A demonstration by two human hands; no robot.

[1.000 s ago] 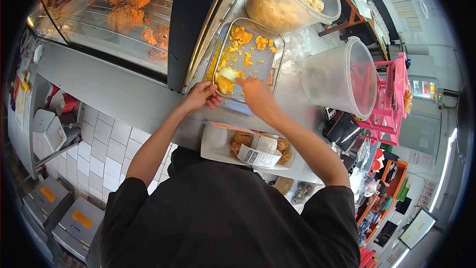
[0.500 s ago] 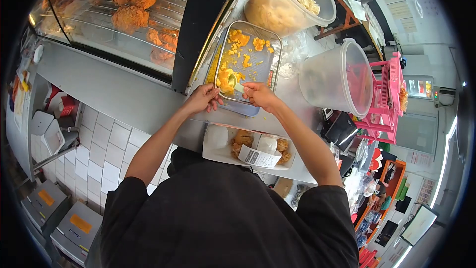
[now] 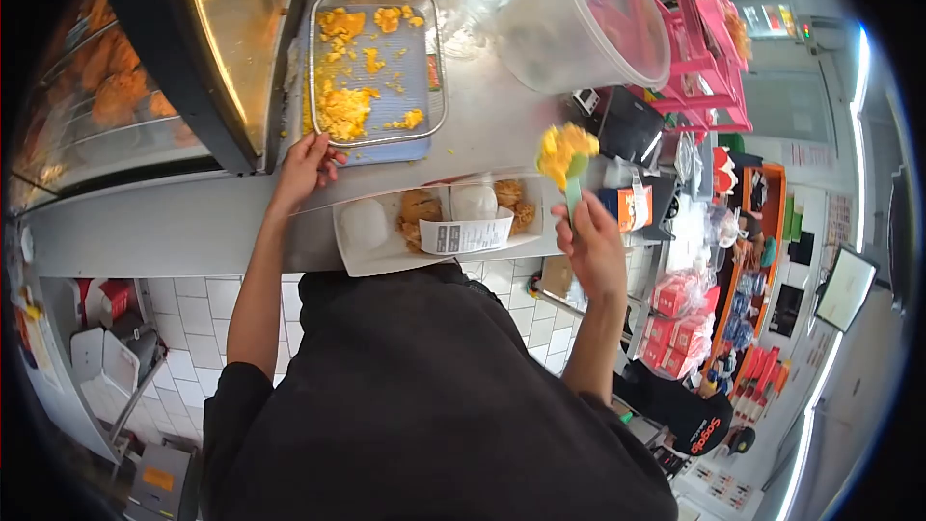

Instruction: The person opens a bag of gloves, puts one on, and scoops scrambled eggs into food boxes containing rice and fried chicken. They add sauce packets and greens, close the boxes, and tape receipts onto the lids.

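My right hand (image 3: 596, 249) is closed around the handle of a pale green spoon (image 3: 576, 195), held up to the right of the food box. A heap of yellow scrambled egg (image 3: 564, 151) sits on the spoon. At the near left corner of a metal mesh tray (image 3: 442, 106), my left hand (image 3: 307, 172) has its fingers closed on the rim. More egg (image 3: 344, 111) lies in the tray, largest at the near left. Between my hands, close to my body, a white paper box (image 3: 362, 259) holds white rice mounds (image 3: 475, 200), fried chicken (image 3: 421, 207) and a printed label (image 3: 470, 234).
A clear plastic tub (image 3: 579, 29) stands right of the tray, with a pink rack (image 3: 709, 48) beyond. A glass display case (image 3: 106, 116) of fried chicken is at the left. A person in a black cap (image 3: 704, 422) is at the lower right.
My right hand has lifted the spoon with egg out of the tray and moved it right, beyond the food box. My left hand stays at the tray corner. The view has shifted.
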